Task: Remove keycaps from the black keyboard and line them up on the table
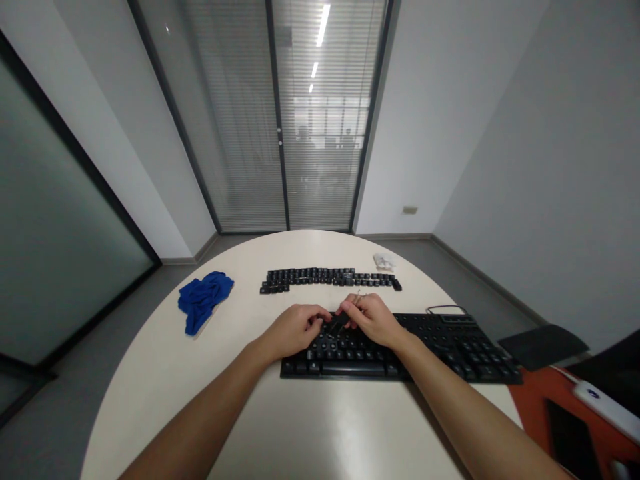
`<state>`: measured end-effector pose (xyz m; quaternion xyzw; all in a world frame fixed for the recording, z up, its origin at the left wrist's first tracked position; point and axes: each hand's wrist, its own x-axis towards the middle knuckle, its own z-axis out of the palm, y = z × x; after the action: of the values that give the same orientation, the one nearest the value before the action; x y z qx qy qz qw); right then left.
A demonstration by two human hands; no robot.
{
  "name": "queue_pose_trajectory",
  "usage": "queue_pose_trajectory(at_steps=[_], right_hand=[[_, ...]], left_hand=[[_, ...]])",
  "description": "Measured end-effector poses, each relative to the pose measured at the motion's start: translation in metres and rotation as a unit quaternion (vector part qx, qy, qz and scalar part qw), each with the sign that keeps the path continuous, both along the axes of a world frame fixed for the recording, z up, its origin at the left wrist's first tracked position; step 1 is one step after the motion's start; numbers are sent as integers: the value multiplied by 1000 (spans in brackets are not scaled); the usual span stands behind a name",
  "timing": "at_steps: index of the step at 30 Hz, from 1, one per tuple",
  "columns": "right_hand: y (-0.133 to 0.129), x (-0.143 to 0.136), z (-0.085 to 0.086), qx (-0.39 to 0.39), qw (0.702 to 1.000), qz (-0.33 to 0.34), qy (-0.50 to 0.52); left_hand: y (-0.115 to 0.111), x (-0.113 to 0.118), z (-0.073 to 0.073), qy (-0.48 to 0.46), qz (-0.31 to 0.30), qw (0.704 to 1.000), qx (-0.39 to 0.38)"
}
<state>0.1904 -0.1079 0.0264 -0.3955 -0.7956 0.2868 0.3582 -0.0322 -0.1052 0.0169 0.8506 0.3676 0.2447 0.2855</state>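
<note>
A black keyboard lies on the table in front of me, with keycaps off part of its upper rows. My right hand is closed over the keyboard's upper left part, gripping a small dark keycap puller with thin wire ends. Beside it, my left hand rests at the keyboard's left side, thumb and forefinger bent together near the puller's lower end. What those left fingertips hold, if anything, is too small to make out. Behind the hands, loose black keycaps are laid out in rows.
A crumpled blue cloth lies left on the round white table. A small whitish bundle sits at the far edge. To the right are a red surface, a white power strip and a dark phone-like slab.
</note>
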Motion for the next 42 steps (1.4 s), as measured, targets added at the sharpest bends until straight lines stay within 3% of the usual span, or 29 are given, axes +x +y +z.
queue_pose_trajectory(at_steps=[9, 15, 25, 37, 42], right_hand=[[2, 7, -2, 8, 986, -126, 107], [5, 9, -4, 3, 983, -133, 124], [5, 8, -3, 2, 984, -132, 123], [4, 7, -2, -10, 989, -108, 97], [5, 5, -4, -22, 990, -100, 101]], left_hand=[[2, 2, -4, 16, -25, 999, -12], [-2, 4, -4, 24, -59, 998, 23], [-5, 7, -3, 11, -33, 999, 35], [28, -19, -20, -23, 184, 969, 162], [37, -32, -25, -28, 218, 962, 161]])
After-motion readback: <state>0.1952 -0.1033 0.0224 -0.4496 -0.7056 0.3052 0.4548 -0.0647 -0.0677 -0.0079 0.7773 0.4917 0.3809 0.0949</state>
